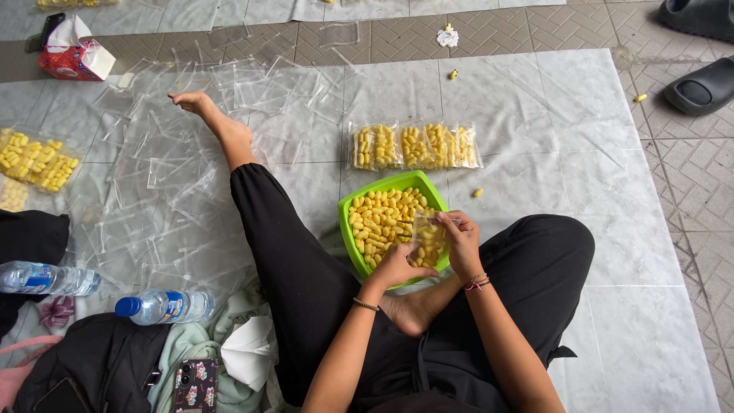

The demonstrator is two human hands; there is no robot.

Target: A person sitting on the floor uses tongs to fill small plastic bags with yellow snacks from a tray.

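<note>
My left hand [395, 268] grips the lower edge of a small clear bag [428, 241], fingers curled shut on it, and my right hand [461, 243] pinches the bag's upper side, fingers closed around the plastic. The bag is partly filled with yellow oblong pieces and hangs over the near rim of the green basket [348, 229], which is heaped with the same yellow pieces.

At twelve o'clock from the basket lies a row of filled clear packets [415, 145], side by side, flat on the pale sheet [581, 138]. One loose yellow piece [477, 193] sits at about one o'clock, near the basket. At ten o'clock, beyond my stretched leg, a scatter of empty clear bags [160, 176] covers the sheet. Farther at nine o'clock lie more filled packets [34, 160]. At eleven o'clock, far off, stands a red-and-white tissue box [75, 55]. At eight o'clock lie two plastic water bottles [164, 306] with blue labels, and a phone [196, 385] below them. Dark sandals [699, 84] rest at two o'clock on the brick floor.
</note>
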